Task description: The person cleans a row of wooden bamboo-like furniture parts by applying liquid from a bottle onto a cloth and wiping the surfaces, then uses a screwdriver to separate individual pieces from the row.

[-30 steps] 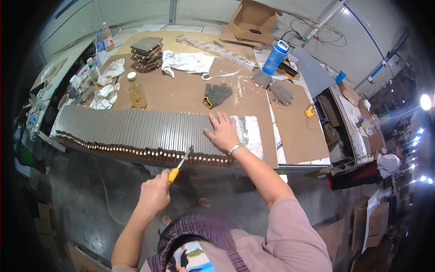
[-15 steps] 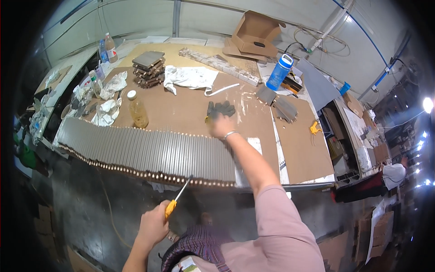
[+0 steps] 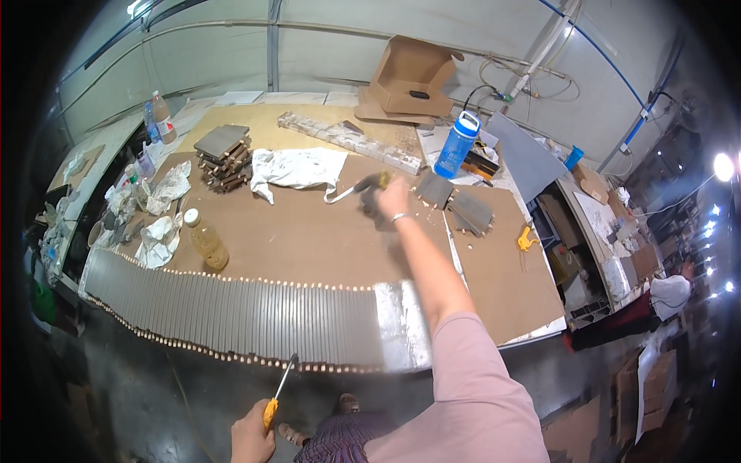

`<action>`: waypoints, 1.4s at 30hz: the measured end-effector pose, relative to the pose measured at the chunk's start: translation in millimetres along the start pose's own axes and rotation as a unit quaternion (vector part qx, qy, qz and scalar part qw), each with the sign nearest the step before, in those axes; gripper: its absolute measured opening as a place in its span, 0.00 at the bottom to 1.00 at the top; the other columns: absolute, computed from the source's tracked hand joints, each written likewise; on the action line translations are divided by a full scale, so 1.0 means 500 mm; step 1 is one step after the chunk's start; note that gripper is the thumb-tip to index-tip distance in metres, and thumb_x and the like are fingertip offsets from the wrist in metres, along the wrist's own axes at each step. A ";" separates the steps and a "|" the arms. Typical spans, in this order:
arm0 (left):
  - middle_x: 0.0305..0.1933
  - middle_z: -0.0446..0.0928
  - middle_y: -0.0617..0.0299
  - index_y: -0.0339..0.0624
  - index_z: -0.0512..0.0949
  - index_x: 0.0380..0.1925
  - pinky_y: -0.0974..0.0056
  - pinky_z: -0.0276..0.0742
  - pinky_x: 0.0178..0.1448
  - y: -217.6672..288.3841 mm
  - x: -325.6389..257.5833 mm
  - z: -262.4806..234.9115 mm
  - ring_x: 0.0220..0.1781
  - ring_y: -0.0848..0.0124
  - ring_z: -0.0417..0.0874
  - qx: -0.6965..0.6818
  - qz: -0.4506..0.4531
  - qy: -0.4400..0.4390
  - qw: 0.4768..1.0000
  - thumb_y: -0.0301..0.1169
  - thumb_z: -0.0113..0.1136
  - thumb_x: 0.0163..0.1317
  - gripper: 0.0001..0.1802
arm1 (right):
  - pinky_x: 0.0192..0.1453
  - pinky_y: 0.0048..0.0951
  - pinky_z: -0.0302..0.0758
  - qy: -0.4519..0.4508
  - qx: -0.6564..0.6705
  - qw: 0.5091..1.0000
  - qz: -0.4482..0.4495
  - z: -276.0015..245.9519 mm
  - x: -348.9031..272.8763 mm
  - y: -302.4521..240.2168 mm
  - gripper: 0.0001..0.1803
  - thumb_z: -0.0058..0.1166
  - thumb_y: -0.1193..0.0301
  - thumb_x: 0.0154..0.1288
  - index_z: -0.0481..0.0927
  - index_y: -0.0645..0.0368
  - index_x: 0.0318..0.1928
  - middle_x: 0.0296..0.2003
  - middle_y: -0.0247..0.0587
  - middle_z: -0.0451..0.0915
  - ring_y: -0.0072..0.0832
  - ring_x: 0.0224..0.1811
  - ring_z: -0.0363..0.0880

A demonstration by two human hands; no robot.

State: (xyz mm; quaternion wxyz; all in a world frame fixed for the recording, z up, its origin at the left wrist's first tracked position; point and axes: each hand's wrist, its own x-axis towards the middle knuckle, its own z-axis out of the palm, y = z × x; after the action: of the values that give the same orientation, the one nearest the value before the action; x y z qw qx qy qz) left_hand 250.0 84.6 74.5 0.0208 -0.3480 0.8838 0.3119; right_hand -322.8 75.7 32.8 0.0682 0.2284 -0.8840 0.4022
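My left hand point(image 3: 252, 434) is closed on the handle of a yellow-handled tool point(image 3: 272, 409) with a thin metal shaft. Its small dark tip reaches the near edge of a long row of grey strips point(image 3: 231, 312), laid side by side with pale peg-like ends along both edges. Farther out over the brown board, my right hand point(image 3: 394, 197) is closed on a dark grey glove point(image 3: 372, 202) with a yellow patch; motion blurs the glove. Right of that hand lie some grey slats point(image 3: 471, 210) with pale ends.
On the table point(image 3: 293, 231) stand a bottle of yellowish liquid point(image 3: 207, 241), a blue bottle point(image 3: 457, 147) and a stack of grey slats point(image 3: 224, 154). White cloth point(image 3: 297, 171), a stained bar point(image 3: 347, 140), an open cardboard box point(image 3: 409, 85) and a yellow clamp-like tool point(image 3: 527, 239) lie around.
My right hand has carried the glove from near the strips' far edge to farther across the board, toward the grey slats. The view has shifted; the left hand still grips the yellow-handled tool.
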 end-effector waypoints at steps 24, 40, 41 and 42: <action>0.45 0.82 0.42 0.45 0.74 0.55 0.45 0.79 0.50 -0.054 -0.045 -0.016 0.46 0.42 0.82 0.039 -0.004 0.081 0.996 0.21 0.61 0.54 0.26 | 0.74 0.63 0.57 -0.376 -0.075 0.848 -0.366 0.140 -0.487 -0.258 0.41 0.53 0.40 0.67 0.64 0.44 0.74 0.73 0.57 0.60 0.53 0.75 0.60; 0.46 0.82 0.43 0.44 0.74 0.55 0.46 0.79 0.51 -0.142 -0.090 0.001 0.47 0.42 0.83 -0.005 0.009 0.100 0.995 0.19 0.58 0.53 0.26 | 0.74 0.53 0.60 -0.258 -0.120 0.864 -0.416 0.141 -0.525 -0.254 0.31 0.47 0.51 0.73 0.66 0.44 0.73 0.70 0.55 0.65 0.49 0.71 0.65; 0.47 0.82 0.43 0.43 0.74 0.56 0.46 0.79 0.51 -0.149 -0.088 -0.001 0.47 0.43 0.83 -0.008 0.006 0.116 0.993 0.19 0.58 0.53 0.26 | 0.74 0.53 0.61 -0.261 -0.118 0.865 -0.412 0.140 -0.526 -0.255 0.31 0.47 0.51 0.73 0.66 0.45 0.73 0.70 0.55 0.65 0.49 0.71 0.66; 0.47 0.82 0.43 0.43 0.74 0.56 0.46 0.79 0.51 -0.157 -0.085 -0.001 0.47 0.43 0.83 -0.011 0.003 0.132 0.991 0.19 0.58 0.53 0.26 | 0.73 0.50 0.62 -0.253 -0.118 0.866 -0.416 0.140 -0.527 -0.257 0.30 0.47 0.52 0.73 0.67 0.45 0.72 0.70 0.55 0.66 0.49 0.70 0.67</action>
State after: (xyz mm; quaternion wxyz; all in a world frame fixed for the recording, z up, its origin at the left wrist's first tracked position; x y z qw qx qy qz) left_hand 331.6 65.8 43.4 -0.1007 -0.3837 0.8763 0.2734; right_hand -25.8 42.1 -6.6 0.0297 0.6588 -0.7351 0.1574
